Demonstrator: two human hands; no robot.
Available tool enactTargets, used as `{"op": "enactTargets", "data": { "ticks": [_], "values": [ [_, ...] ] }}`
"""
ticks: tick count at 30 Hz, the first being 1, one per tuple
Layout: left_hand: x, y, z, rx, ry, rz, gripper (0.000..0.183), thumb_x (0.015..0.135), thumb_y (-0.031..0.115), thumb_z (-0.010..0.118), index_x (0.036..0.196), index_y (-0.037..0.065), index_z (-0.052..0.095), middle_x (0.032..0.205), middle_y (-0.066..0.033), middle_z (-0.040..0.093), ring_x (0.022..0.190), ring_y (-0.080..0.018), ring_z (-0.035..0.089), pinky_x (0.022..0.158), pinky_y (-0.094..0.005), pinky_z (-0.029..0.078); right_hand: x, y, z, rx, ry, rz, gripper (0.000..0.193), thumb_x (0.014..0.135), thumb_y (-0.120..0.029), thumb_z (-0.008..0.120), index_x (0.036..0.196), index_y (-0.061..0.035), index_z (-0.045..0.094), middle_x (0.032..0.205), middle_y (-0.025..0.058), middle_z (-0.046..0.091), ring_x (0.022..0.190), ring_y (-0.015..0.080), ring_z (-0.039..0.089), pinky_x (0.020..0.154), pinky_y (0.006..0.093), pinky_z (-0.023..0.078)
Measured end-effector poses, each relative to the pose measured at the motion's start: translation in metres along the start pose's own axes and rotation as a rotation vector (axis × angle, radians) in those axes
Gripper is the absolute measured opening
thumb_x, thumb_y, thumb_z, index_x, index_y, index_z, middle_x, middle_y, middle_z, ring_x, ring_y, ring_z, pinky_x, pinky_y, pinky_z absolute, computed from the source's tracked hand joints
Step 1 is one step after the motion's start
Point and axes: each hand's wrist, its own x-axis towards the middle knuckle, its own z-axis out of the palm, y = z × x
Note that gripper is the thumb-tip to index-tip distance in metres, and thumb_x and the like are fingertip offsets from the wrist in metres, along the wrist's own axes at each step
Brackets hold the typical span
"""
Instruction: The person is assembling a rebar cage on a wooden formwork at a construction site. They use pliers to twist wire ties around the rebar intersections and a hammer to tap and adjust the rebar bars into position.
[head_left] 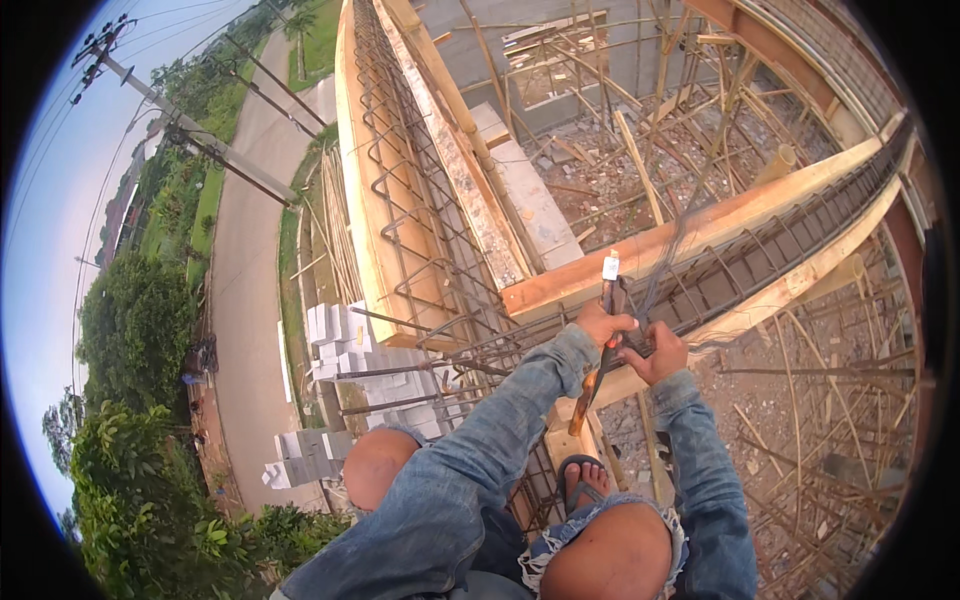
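My left hand point(603, 323) is closed around a slim dark tool point(609, 290) with a white upper end and orange-red patches; its exact kind is unclear. Below that hand, a brown wooden length point(581, 408) slants down, and I cannot tell whether it belongs to the tool. Close on the right, my right hand point(657, 352) has its fingers curled in a pinch beside thin dark tie wire point(672, 255); what they hold is hidden. Both hands are above a rebar cage point(740, 270) lying between timber formwork boards point(700, 230).
Another rebar cage point(400, 200) runs away between boards at left. My sandalled foot point(582, 478) rests on narrow timber. Far below lie pale blocks point(350, 345), a road point(240, 250) and rubble point(600, 175) among bamboo props point(790, 400). A utility pole point(200, 130) stands at left.
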Motion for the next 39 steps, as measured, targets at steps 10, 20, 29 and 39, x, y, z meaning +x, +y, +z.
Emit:
{"op": "enactTargets", "data": {
  "ticks": [10,20,29,39],
  "values": [
    [-0.002,0.058,0.014,0.269,-0.058,0.086,0.025,0.06,0.013,0.074,0.062,-0.001,0.053,0.049,-0.0077,0.052,0.038,-0.0142,0.048,0.035,-0.0277,0.035,0.0,0.014,-0.056,-0.202,-0.029,-0.304,0.068,0.066,-0.018,0.066,0.126,-0.0058,0.039,0.093,0.0173,0.059,0.078,0.0319,0.06,0.065,0.0392,0.049],
    [-0.023,0.066,0.007,0.437,-0.168,0.119,0.021,0.063,0.013,0.072,0.067,-0.001,0.056,0.052,-0.0057,0.052,0.041,-0.0125,0.049,0.038,-0.0264,0.037,0.019,-0.021,-0.049,-0.249,-0.117,-0.27,0.071,0.065,-0.025,0.069,0.129,-0.0173,0.04,0.082,0.0114,0.058,0.073,0.0297,0.06,0.061,0.0407,0.049],
    [-0.043,0.084,0.002,0.568,-0.031,0.111,0.023,0.063,0.012,0.071,0.066,-0.002,0.053,0.052,-0.0058,0.052,0.042,-0.0127,0.049,0.039,-0.0284,0.038,0.037,-0.01,-0.031,-0.557,-0.053,-0.15,0.038,0.068,-0.021,0.065,0.103,-0.016,0.051,0.077,0.0091,0.06,0.07,0.0299,0.062,0.056,0.0409,0.049],
    [-0.14,0.189,-0.126,0.463,0.28,0.433,0.018,0.069,0.008,0.063,0.074,0.006,0.046,0.059,-0.0003,0.046,0.041,-0.0087,0.045,0.036,-0.0206,0.035,0.05,0.089,-0.053,-0.601,0.016,0.077,0.019,0.077,-0.014,0.054,0.094,-0.0136,0.045,0.079,0.0103,0.062,0.075,0.0306,0.063,0.058,0.0424,0.05]
  ]
}}
